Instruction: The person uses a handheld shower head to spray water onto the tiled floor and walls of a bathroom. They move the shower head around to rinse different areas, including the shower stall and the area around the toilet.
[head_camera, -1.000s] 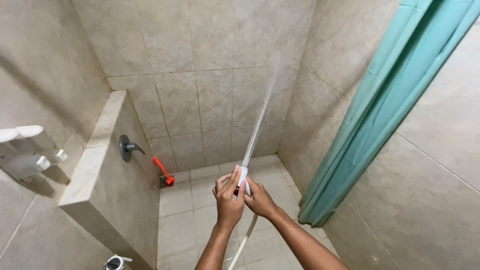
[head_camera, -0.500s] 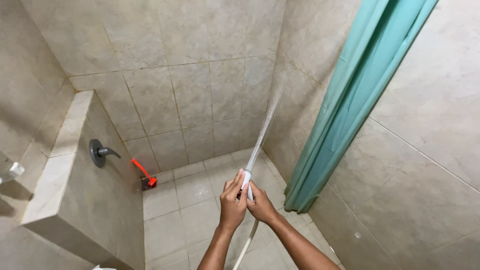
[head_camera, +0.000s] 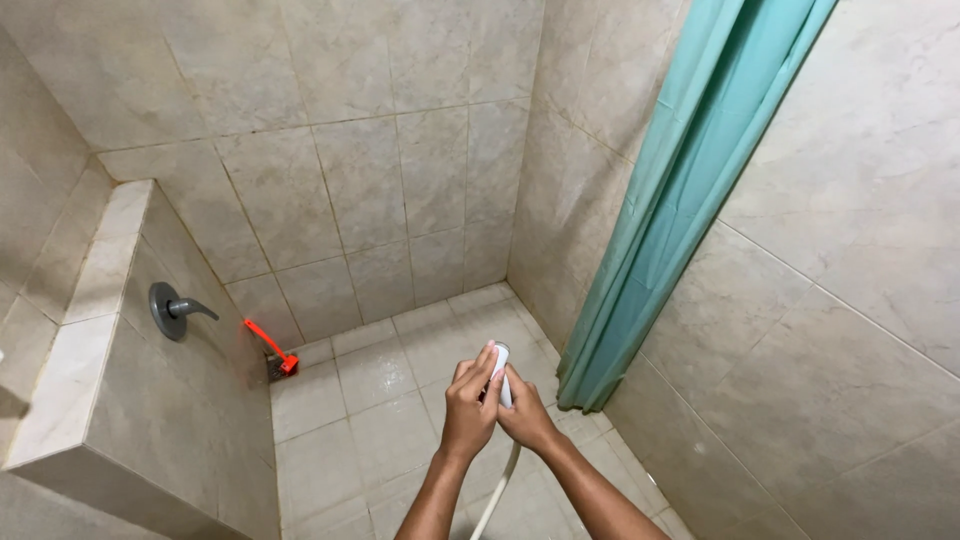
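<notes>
Both my hands are wrapped around a white hand-held spray nozzle (head_camera: 500, 362) with a white hose (head_camera: 497, 490) trailing down between my forearms. My left hand (head_camera: 468, 405) grips the nozzle from the left with its fingers up along the head. My right hand (head_camera: 526, 415) holds it from the right and below. The nozzle points up toward the tiled corner of the shower stall. No water stream shows at the nozzle.
A teal shower curtain (head_camera: 680, 190) hangs on the right. A low tiled partition (head_camera: 100, 330) on the left carries a metal tap handle (head_camera: 172, 308). An orange-handled tool (head_camera: 270, 347) leans in the floor corner. Beige floor tiles (head_camera: 370, 420) look wet.
The water jet seen spraying up from the nozzle earlier is gone. The view has swung left, so the curtain, the stall corner and my hands sit further right in the picture.
</notes>
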